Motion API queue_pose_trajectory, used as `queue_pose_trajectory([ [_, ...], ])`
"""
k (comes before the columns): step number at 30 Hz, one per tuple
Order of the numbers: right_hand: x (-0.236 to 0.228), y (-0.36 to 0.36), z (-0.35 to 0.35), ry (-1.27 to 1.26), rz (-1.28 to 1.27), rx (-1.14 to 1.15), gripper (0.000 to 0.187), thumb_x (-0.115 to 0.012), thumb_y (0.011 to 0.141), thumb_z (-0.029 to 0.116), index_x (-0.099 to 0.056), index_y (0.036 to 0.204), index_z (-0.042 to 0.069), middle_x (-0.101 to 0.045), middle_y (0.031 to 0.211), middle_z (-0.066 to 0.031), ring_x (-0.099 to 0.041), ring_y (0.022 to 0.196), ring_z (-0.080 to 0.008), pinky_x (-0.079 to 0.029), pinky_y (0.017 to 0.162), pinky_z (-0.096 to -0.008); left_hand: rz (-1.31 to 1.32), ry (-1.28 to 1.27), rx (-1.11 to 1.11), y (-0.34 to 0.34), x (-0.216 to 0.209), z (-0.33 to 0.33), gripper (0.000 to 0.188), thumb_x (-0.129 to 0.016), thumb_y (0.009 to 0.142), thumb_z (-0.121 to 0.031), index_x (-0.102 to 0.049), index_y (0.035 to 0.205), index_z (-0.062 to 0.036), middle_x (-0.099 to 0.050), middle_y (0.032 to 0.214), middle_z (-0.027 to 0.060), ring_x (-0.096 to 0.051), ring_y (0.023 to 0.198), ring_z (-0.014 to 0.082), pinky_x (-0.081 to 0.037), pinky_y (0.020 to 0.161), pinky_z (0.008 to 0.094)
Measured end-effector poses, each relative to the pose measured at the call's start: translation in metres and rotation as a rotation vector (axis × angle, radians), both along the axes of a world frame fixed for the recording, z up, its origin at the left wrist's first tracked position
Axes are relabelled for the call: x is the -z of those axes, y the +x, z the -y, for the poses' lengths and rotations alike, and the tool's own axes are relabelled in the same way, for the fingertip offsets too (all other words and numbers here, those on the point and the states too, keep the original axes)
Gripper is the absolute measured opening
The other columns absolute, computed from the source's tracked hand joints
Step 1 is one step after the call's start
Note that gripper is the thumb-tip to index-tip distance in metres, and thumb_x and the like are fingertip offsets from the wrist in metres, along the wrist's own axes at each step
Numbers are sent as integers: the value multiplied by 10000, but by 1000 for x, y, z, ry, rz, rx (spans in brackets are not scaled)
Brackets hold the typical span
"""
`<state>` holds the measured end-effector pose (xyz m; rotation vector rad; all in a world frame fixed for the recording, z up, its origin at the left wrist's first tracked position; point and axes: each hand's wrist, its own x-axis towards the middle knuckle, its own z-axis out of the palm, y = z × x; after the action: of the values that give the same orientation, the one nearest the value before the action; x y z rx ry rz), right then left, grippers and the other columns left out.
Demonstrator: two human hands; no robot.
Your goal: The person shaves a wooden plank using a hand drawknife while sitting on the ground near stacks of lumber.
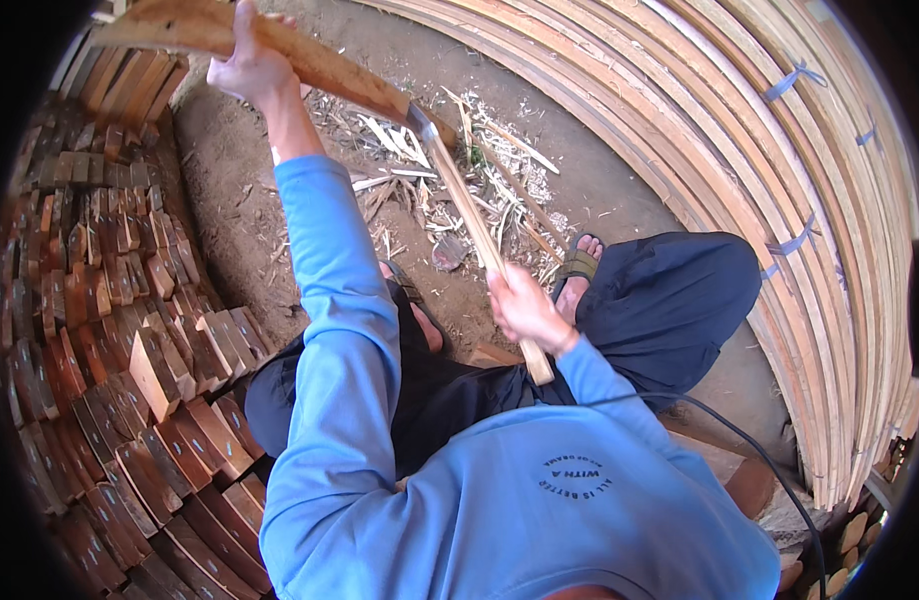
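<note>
Head view: left hand (255,72) clasps a curved board (341,77), right hand (525,306) wraps tight round a wooden-handled tool (465,205), metal head at the board's lower end.

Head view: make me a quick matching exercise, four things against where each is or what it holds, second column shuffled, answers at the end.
Things
1. Left hand
2. Right hand
3. Wood shavings
4. Stacked wooden blocks

Places and states
A. Piled along the left side of the picture
B. Closed around the pale wooden handle
C. Strewn over the bare ground
D. Gripping the curved wooden piece

Right pairs: 1-D, 2-B, 3-C, 4-A
</note>
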<state>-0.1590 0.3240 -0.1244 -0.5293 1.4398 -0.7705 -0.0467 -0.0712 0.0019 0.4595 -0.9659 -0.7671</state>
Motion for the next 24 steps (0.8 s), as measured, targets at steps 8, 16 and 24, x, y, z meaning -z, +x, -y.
queue_pose_trajectory([
  [8,4,-3,17,24,8,-8,250,-437,1102,261,-490,995,41,-482,570,-4,-494,377,-136,-403,350,-315,6,10,31,1,2,-17,312,-737,874,-95,-577,1007,139,-642,743,216,-651,547,308,-594,491,420],
  [16,-8,-4,-41,32,162,6,182,-421,1115,237,-444,1012,89,-432,632,23,-404,423,-77,-350,346,-268,-14,53,-58,20,1,-7,343,-737,890,-130,-595,990,165,-651,715,232,-669,546,296,-595,487,392],
  [24,-24,-3,-47,-3,78,22,239,-439,1105,227,-463,949,48,-453,579,8,-466,387,-112,-378,351,-317,-11,38,-22,15,6,-7,341,-747,869,-89,-566,1026,153,-648,735,221,-658,546,310,-604,508,426],
])
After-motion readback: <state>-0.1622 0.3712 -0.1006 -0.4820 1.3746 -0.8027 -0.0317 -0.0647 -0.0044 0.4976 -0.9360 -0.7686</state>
